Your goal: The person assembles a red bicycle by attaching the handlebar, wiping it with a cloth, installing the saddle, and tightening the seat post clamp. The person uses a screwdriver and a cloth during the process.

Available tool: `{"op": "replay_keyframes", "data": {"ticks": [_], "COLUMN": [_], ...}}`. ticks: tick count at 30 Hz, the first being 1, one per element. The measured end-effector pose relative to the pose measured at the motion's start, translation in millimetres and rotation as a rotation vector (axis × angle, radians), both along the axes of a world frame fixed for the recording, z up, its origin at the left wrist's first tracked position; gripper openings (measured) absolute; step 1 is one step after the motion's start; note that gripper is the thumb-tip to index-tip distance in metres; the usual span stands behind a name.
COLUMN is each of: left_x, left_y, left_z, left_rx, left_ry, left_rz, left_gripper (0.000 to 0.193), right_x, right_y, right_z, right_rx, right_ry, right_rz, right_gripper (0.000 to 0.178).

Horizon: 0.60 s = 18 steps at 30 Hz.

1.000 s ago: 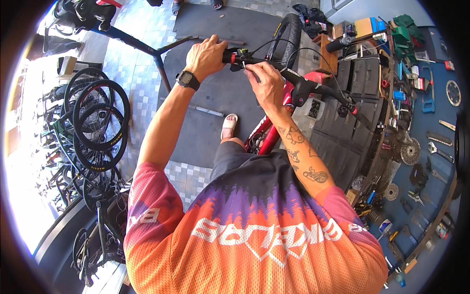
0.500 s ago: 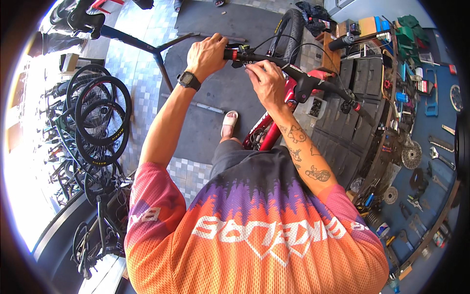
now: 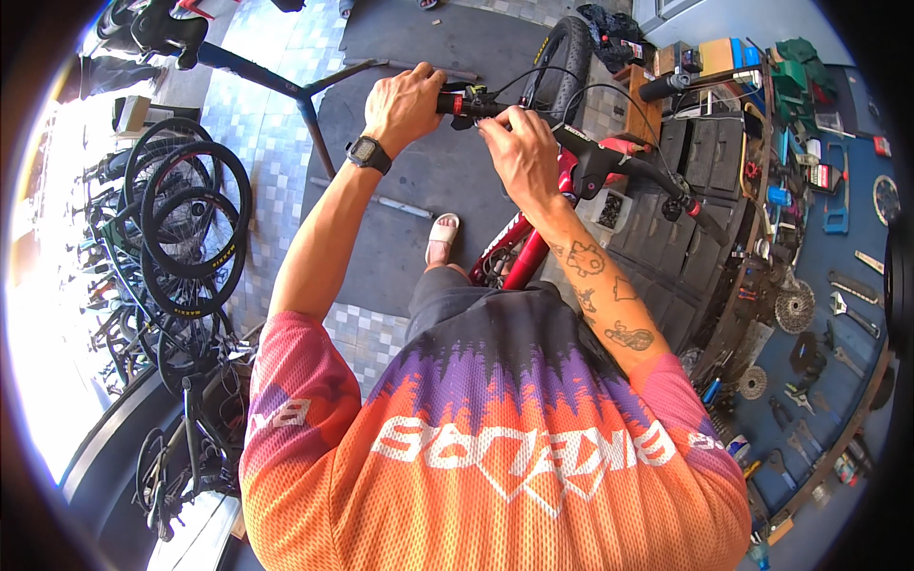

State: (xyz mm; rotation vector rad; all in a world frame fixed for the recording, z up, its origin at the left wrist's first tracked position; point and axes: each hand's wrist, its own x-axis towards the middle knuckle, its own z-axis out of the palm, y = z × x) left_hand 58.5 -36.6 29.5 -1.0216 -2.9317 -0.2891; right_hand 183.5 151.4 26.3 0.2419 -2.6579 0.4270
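Note:
My left hand (image 3: 403, 107) is wrapped round the left grip of a bicycle handlebar (image 3: 533, 119). A black lever clamp with a red ring (image 3: 457, 103) sits on the bar just inboard of that hand. My right hand (image 3: 522, 157) is closed in a pinch beneath the bar by this clamp; whatever its fingertips hold is hidden. Below the stem (image 3: 592, 160), the bike's red frame (image 3: 526, 262) runs back toward my legs. The bar's right grip (image 3: 709, 228) is free of both hands. Thin black cables loop forward from the bar.
The front tyre (image 3: 562, 67) stands ahead on a dark mat (image 3: 381, 247). On the right are black drawers (image 3: 709, 152) and a blue tool board (image 3: 828, 305) hung with wrenches. Bikes and wheels (image 3: 195, 228) crowd the left, and a repair stand arm (image 3: 252, 74) reaches in at upper left.
My right hand has shifted slightly, its knuckles turning up while the fingertips stay by the clamp. The left hand keeps its hold on the grip.

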Motion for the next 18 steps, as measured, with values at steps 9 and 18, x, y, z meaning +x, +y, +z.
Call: {"op": "replay_keyframes", "data": {"ticks": [9,18], "left_x": [-1.5,-0.7], "left_y": [-0.5,0.4], "left_z": [-2.9,-1.1], "left_rx": [0.024,0.002], "left_ry": [-0.012,-0.035], "left_rz": [0.004,-0.02], "left_gripper": [0.04,0.047], "right_x": [-3.4,0.7], "right_y": [-35.9,-70.7], "right_z": [-2.8,-20.3], "right_rx": [-0.702,-1.809], "right_ry": [-0.487,-0.409], "right_rz": [-0.27,-0.414], "right_gripper": [0.017,0.022]}}
